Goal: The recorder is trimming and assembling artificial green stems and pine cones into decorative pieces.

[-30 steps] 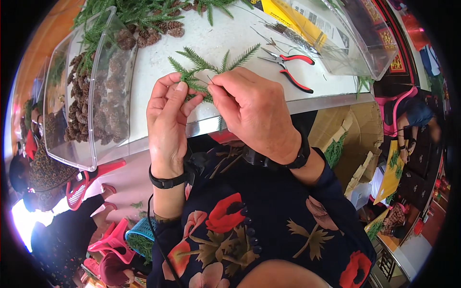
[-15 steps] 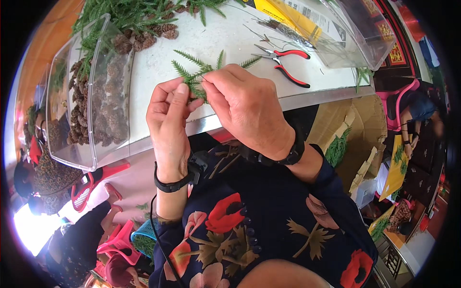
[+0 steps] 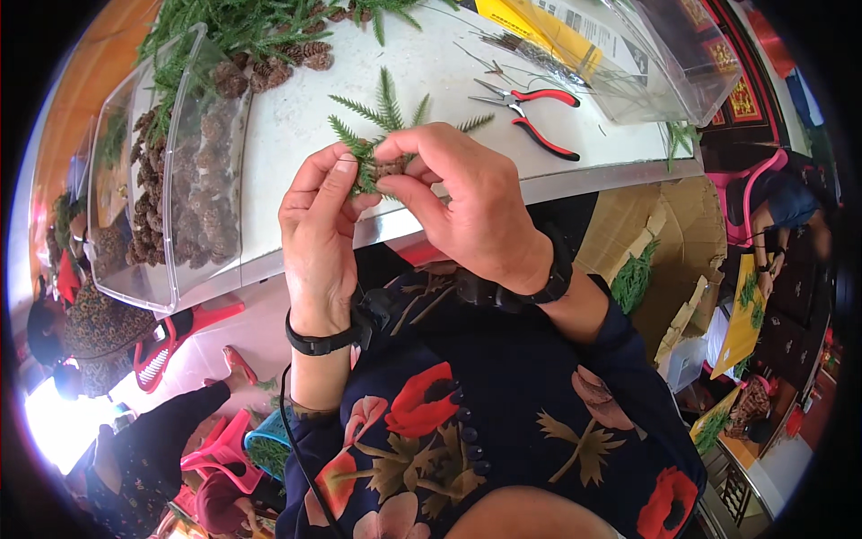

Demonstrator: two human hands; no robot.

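Note:
A green artificial-looking fir sprig (image 3: 387, 101) fans out above my fingers over the near edge of the table. Its base is pinched between thumb and fingers of my left hand (image 3: 321, 207), which is closed. A brown piece that looks like a small pine cone (image 3: 391, 168) sits against the sprig. My right hand (image 3: 471, 202) curls its index finger and thumb around that piece from the right. A thin dark wire shows by the left thumb; its ends are hidden. Needle-nose pliers (image 3: 514, 99) with red-and-black handles lie slightly opened to the right of my hands.
At left stands a clear plastic bin (image 3: 175, 216) of pine cones. Green sprigs (image 3: 224, 36) and loose cones (image 3: 287, 61) lie at the back. Thin wires (image 3: 539, 56) rest near a clear box (image 3: 664, 99) at right. Other people sit around the room's edges.
My right fingers have spread from a tight pinch into a curl, exposing the brown piece between them. More of the sprig's upright frond shows above my hands.

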